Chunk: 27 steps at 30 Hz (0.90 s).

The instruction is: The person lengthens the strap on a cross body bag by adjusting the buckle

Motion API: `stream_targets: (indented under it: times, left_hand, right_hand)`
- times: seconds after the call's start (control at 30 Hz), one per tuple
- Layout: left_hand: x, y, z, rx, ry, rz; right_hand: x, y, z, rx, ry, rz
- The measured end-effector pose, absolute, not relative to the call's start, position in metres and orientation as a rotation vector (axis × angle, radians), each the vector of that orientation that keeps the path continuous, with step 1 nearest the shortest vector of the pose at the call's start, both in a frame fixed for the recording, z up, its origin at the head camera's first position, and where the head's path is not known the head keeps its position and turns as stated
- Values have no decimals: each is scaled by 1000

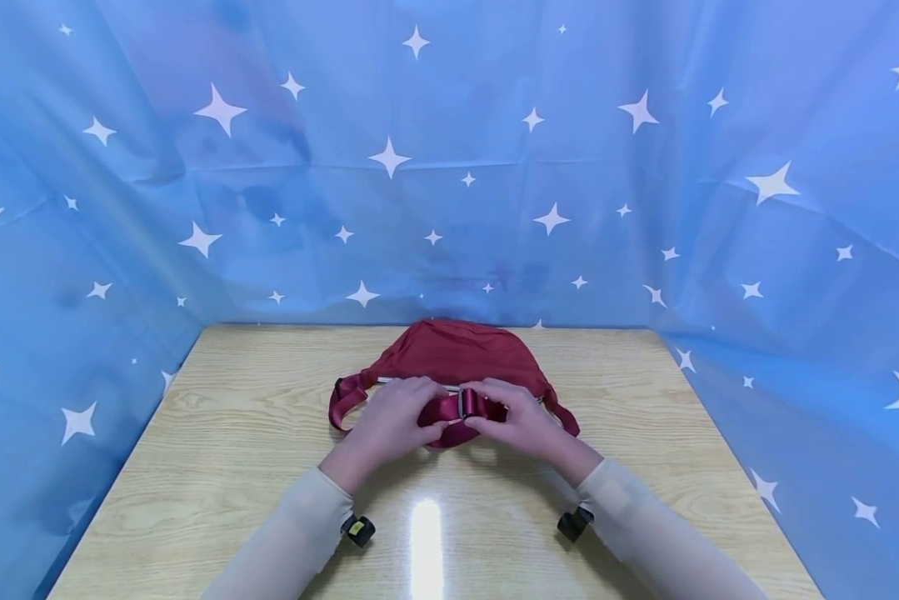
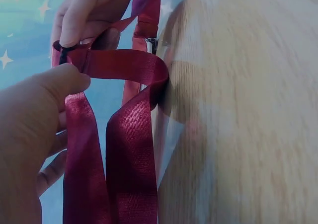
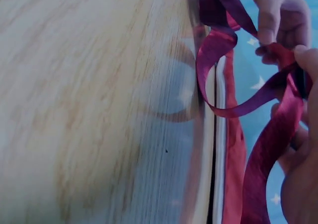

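Observation:
A dark red bag (image 1: 464,354) lies near the far edge of the table, its strap raised in front of it. The left hand (image 1: 392,421) pinches the strap (image 1: 439,409) just left of a dark buckle (image 1: 461,403). On the buckle's right side, the right hand (image 1: 520,421) grips the strap between thumb and fingers. Close up in the left wrist view, the left hand (image 2: 35,119) holds the strap at the buckle, and the strap (image 2: 131,134) loops below. In the right wrist view the right hand (image 3: 300,149) is partly cut off by the frame edge.
The wooden table (image 1: 254,467) has a bright light reflection near its front middle. A blue curtain (image 1: 464,200) with white stars hangs behind the table and along both sides. Small dark devices (image 1: 358,530) are worn at both wrists.

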State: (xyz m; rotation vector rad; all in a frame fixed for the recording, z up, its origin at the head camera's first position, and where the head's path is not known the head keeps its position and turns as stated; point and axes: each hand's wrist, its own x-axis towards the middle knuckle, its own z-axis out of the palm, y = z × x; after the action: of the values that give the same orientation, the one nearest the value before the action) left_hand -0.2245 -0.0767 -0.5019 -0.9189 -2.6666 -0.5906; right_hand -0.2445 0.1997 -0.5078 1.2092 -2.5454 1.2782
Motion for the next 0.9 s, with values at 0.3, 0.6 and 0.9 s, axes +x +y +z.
stream_targets:
  times: [0.3,0.6,0.9]
  left_hand:
    - [-227,-76,-507,-868,-2693,-894]
    - [-228,-70,-502,-895,-2696,-955]
    - [-226,-65,-498,-838,-2750,-1043]
  right_hand:
    - [-242,200,-505,1158,-2577,1363]
    - [-242,197,-503,1173,-2628,1359]
    - [-243,196,-503,1166,-2609,1382]
